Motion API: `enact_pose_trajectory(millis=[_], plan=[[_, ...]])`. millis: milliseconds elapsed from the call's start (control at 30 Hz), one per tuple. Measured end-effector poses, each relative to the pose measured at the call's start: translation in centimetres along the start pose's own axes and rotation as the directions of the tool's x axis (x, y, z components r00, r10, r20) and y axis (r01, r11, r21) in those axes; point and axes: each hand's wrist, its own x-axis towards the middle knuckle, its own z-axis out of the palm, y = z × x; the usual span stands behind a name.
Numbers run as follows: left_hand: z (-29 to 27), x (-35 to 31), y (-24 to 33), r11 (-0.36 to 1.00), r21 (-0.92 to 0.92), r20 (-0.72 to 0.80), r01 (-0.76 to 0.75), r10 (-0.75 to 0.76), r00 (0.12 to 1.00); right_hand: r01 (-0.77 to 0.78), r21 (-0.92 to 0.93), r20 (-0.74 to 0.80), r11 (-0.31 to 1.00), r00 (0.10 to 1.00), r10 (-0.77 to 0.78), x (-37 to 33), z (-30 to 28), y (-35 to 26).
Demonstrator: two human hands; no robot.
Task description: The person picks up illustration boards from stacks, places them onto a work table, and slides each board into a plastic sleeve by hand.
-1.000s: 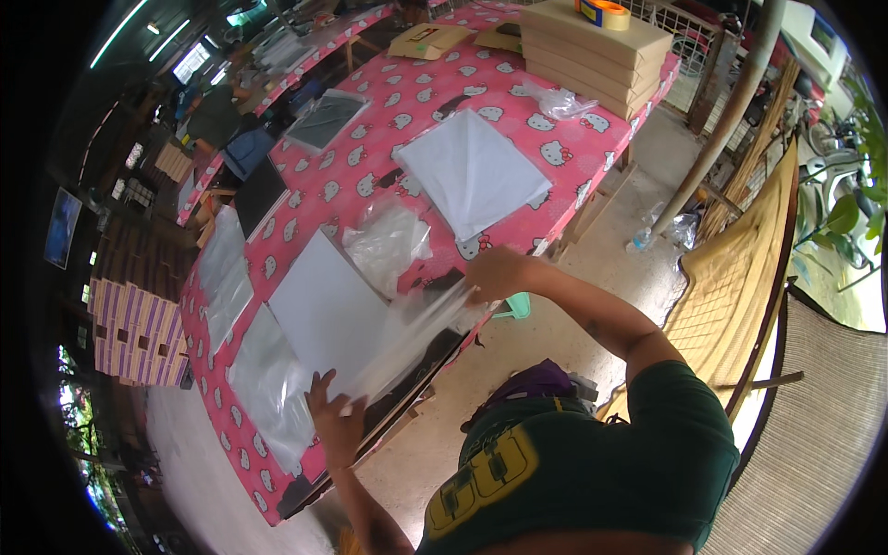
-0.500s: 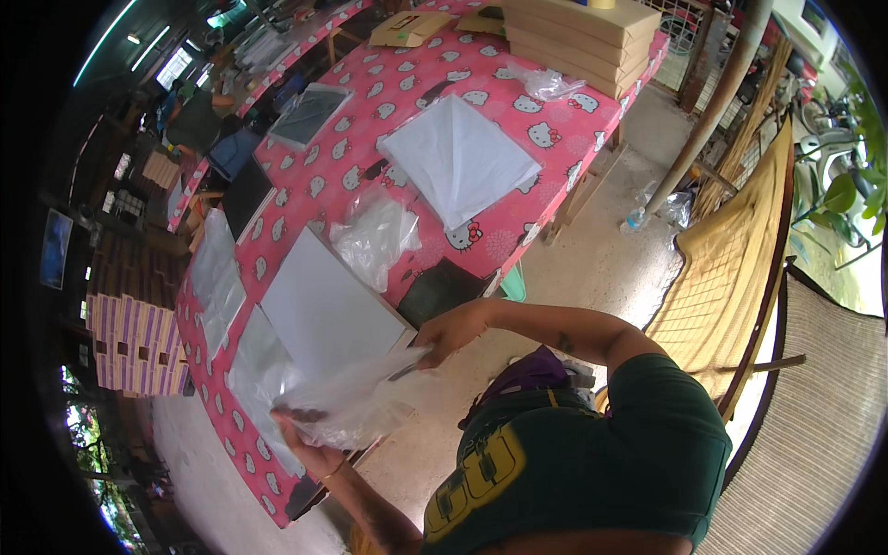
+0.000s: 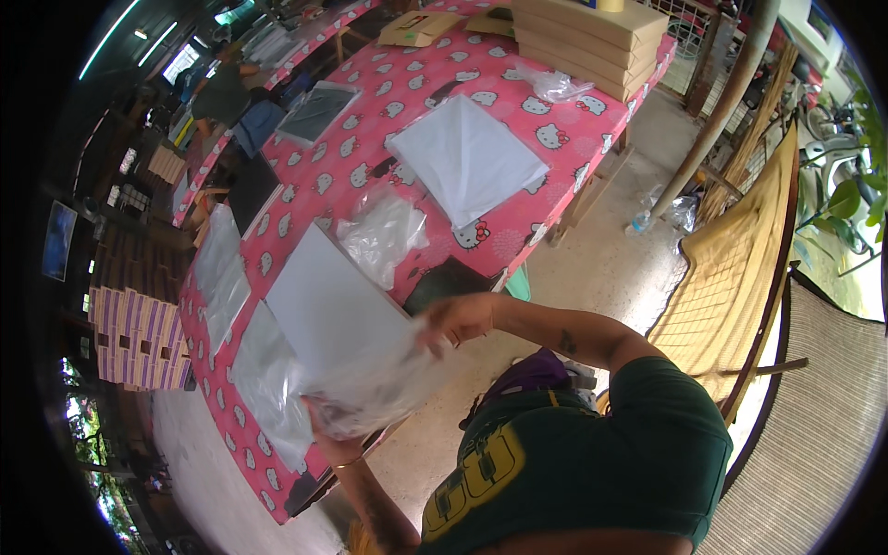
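A clear plastic bag (image 3: pixel 377 393) is stretched between my two hands over the near end of the table, smeared by motion. My left hand (image 3: pixel 326 433) grips its near left side, fingers partly hidden by the film. My right hand (image 3: pixel 460 317) is closed on its opposite edge, the fingertips blurred. Under and beyond the bag lies a flat white rectangular panel (image 3: pixel 328 282); the bag overlaps its near end, and I cannot tell whether the panel's edge is inside. Crumpled clear plastic (image 3: pixel 382 231) lies right beside the panel.
More flat clear bags (image 3: pixel 270 384) lie left of the panel. A plastic-covered white sheet (image 3: pixel 469 159) rests farther up the pink patterned table (image 3: pixel 319 180). Brown boxes (image 3: pixel 583 46) are stacked at the far right corner. Another person (image 3: pixel 222 97) is at the far left.
My left hand has shifted right and slightly up with the bag's edge. My right hand has moved slightly right and up, and the bag now covers more of the panel's near end.
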Motion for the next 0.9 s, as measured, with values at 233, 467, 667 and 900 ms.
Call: enact_pose_trajectory(millis=[233,467,667,900], plan=[[-1.9,-2.9,-0.2,0.79,0.581,0.102,-0.195,0.167,0.981,-0.415,-0.672,-0.208,0.613,0.9,0.382,0.1,-2.6,0.3],[-4.9,-3.3,-2.6,0.914,0.396,0.067,0.091,-0.127,0.99,0.018,0.221,-0.196,0.975,0.98,0.026,-2.6,-4.0,2.2],[-2.4,-4.6,-3.5,0.964,0.248,-0.214,-0.094,0.149,0.965,-0.247,-0.223,-0.171,0.943,0.962,0.211,-3.1,-5.1,4.5],[-3.3,-3.4,-7.0,0.691,0.705,-0.425,-0.163,0.594,0.683,-0.246,-0.849,-0.496,0.468,0.674,-0.547,1.3,-2.4,10.2]])
